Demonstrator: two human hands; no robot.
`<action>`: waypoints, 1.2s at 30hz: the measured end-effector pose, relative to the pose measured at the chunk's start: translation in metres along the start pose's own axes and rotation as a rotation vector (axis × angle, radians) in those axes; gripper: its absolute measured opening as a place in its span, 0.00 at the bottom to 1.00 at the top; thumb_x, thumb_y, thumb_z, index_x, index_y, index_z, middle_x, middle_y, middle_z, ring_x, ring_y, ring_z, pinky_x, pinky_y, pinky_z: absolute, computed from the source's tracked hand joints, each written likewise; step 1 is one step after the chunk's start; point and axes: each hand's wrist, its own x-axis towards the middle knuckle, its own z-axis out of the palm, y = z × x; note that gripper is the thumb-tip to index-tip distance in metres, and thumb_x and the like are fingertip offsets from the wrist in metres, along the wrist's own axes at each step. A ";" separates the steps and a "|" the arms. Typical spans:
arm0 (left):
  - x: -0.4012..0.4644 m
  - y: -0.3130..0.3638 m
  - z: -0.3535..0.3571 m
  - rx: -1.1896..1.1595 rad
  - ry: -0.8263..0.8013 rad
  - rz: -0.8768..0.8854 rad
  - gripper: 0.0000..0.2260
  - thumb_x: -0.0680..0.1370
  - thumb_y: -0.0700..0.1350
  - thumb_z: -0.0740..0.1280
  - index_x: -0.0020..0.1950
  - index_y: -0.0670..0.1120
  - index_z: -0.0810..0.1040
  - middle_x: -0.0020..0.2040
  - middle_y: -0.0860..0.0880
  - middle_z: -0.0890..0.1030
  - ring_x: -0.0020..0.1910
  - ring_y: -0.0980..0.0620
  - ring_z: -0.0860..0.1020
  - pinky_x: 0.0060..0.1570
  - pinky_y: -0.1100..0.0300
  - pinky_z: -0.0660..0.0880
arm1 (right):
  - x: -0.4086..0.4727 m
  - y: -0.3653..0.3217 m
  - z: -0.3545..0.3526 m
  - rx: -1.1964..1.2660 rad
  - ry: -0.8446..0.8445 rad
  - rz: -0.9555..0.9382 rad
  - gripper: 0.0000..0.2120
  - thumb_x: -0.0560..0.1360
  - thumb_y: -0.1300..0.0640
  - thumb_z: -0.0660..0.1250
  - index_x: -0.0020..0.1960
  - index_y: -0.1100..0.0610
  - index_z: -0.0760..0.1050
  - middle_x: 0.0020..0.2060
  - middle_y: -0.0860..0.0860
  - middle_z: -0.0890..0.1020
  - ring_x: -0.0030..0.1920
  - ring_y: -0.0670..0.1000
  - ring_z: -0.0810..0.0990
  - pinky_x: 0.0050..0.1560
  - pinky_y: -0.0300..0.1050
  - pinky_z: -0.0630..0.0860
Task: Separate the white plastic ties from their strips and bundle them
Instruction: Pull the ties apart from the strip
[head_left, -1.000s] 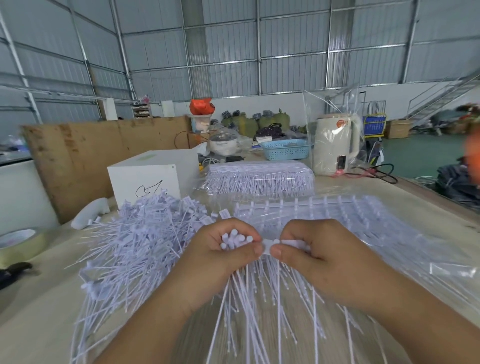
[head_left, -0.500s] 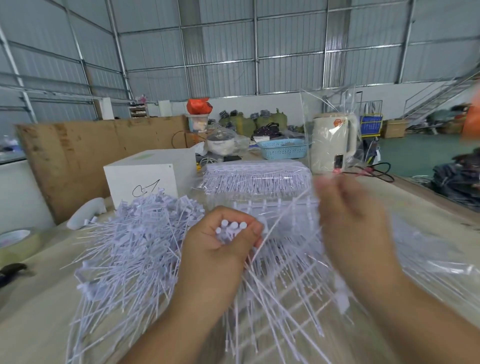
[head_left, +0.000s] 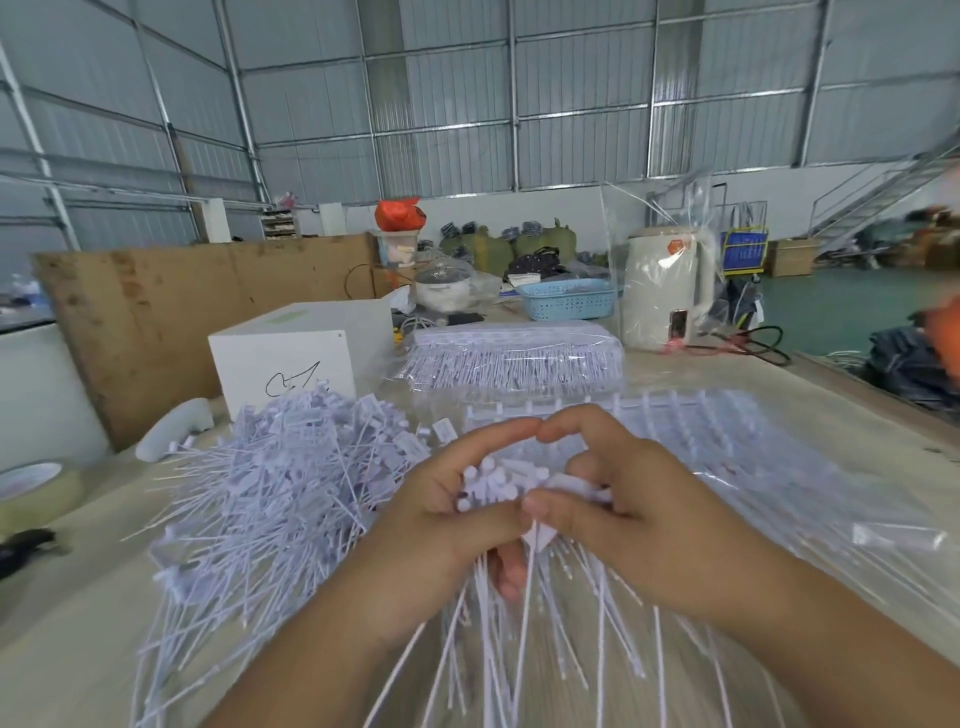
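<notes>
My left hand grips a bundle of white ties by their heads, and their thin tails fan out below toward me. My right hand meets it from the right, its thumb and fingers pinching ties at the same bundle. The two forefingers touch above the heads. A big loose heap of separated white ties lies to the left. Strips of unseparated ties in clear plastic lie behind and right of my hands.
A wrapped pack of tie strips sits farther back, beside a white box. A cream kettle and blue basket stand behind. A tape roll and a black tool lie at the left edge.
My right hand swung up and away to the right half a second ago, then came back against the bundle. My left hand kept hold of the bundle throughout.
</notes>
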 end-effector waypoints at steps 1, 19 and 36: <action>0.000 0.000 0.001 -0.019 -0.021 -0.001 0.23 0.69 0.36 0.69 0.60 0.55 0.80 0.29 0.40 0.77 0.22 0.47 0.75 0.24 0.61 0.73 | 0.000 0.001 -0.001 0.008 0.000 0.004 0.19 0.68 0.31 0.61 0.55 0.34 0.63 0.33 0.51 0.80 0.31 0.49 0.77 0.36 0.55 0.74; 0.004 -0.012 -0.002 -0.032 0.033 0.012 0.15 0.69 0.42 0.74 0.55 0.49 0.80 0.44 0.44 0.82 0.33 0.51 0.79 0.28 0.59 0.76 | -0.001 -0.002 0.005 -0.210 -0.046 0.014 0.17 0.74 0.34 0.61 0.58 0.38 0.61 0.32 0.44 0.78 0.29 0.43 0.75 0.31 0.41 0.69; 0.008 -0.010 -0.009 0.094 0.283 0.120 0.07 0.71 0.39 0.74 0.40 0.49 0.78 0.22 0.51 0.72 0.16 0.52 0.66 0.20 0.66 0.65 | 0.000 -0.005 -0.002 -0.206 -0.075 0.098 0.16 0.77 0.44 0.65 0.33 0.47 0.67 0.25 0.41 0.73 0.25 0.44 0.69 0.29 0.41 0.61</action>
